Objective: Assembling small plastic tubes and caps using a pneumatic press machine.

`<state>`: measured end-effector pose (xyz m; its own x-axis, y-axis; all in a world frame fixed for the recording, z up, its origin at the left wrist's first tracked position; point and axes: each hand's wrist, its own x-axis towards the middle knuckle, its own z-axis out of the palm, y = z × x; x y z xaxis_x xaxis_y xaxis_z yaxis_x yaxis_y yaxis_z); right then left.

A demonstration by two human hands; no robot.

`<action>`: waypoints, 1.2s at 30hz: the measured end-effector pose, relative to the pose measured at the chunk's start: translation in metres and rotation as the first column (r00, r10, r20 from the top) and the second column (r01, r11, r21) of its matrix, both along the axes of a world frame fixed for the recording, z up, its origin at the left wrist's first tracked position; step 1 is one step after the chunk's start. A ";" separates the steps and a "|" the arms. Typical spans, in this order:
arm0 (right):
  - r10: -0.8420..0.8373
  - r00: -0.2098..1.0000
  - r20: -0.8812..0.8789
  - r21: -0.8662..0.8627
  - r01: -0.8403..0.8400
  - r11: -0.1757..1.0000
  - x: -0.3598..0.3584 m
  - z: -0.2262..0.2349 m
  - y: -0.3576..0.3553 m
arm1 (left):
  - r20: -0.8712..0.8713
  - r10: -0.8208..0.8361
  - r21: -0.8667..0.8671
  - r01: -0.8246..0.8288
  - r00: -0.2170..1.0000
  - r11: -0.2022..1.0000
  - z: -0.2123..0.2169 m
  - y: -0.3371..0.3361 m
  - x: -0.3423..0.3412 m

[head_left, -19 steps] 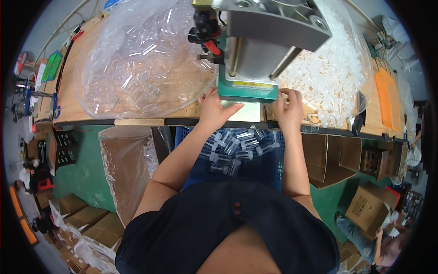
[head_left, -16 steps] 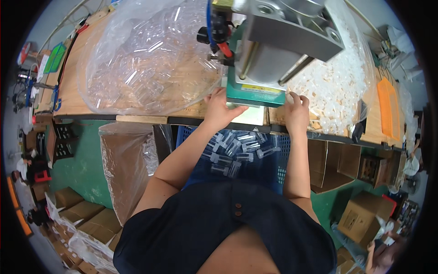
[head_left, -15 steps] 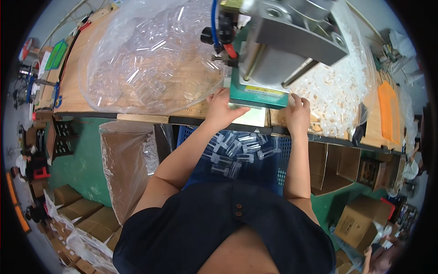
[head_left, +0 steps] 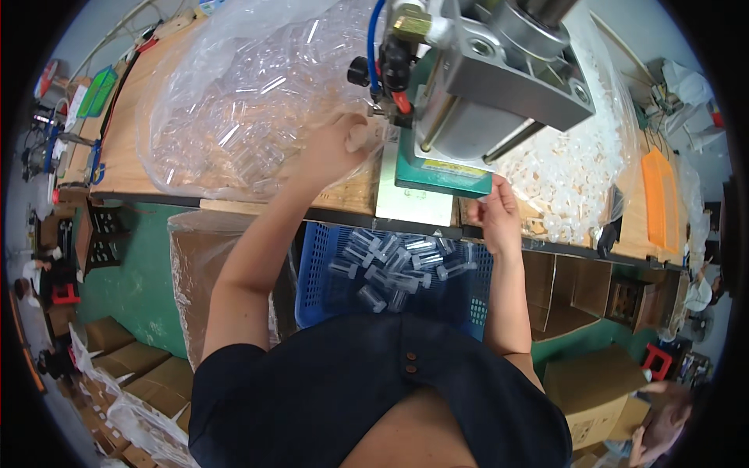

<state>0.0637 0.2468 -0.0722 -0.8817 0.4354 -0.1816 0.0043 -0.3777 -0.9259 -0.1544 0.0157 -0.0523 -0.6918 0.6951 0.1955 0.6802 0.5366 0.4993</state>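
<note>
My left hand (head_left: 334, 150) is over the bench beside a heap of clear plastic tubes (head_left: 242, 136). It is blurred by motion, its fingers look curled, and whatever may be in them cannot be made out. My right hand (head_left: 498, 217) is at the right corner of the green press head (head_left: 445, 179), thumb and fingers drawn together in a pinch; anything between them is too small to name. Under the head lies a pale metal base plate (head_left: 413, 206). A grey pneumatic cylinder (head_left: 468, 117) rises above it.
Small white plastic parts (head_left: 573, 175) are heaped on the right of the bench. A blue basket (head_left: 310, 285) below the bench edge holds several clear capped tubes (head_left: 398, 261). Cardboard boxes (head_left: 160, 382) stand on the floor, and another person (head_left: 667, 417) is at the lower right.
My left hand has left the base plate and moved left toward the clear tubes. My right hand has dropped slightly, its fingers now drawn together. More of the plate shows.
</note>
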 end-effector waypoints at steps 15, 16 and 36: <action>0.094 0.992 0.083 0.138 -0.105 0.985 -0.022 0.006 -0.049 | 0.145 -0.149 0.271 0.105 0.978 0.957 -0.034 0.027 0.089; -0.004 0.993 0.115 0.377 -0.040 0.925 -0.021 -0.008 -0.034 | 0.142 -0.148 0.272 0.105 0.979 0.956 -0.036 0.029 0.087; -0.194 0.965 0.178 0.912 -0.087 0.400 0.023 -0.029 0.031 | -0.041 0.835 -0.098 -0.834 0.549 0.543 -0.054 -0.183 -0.112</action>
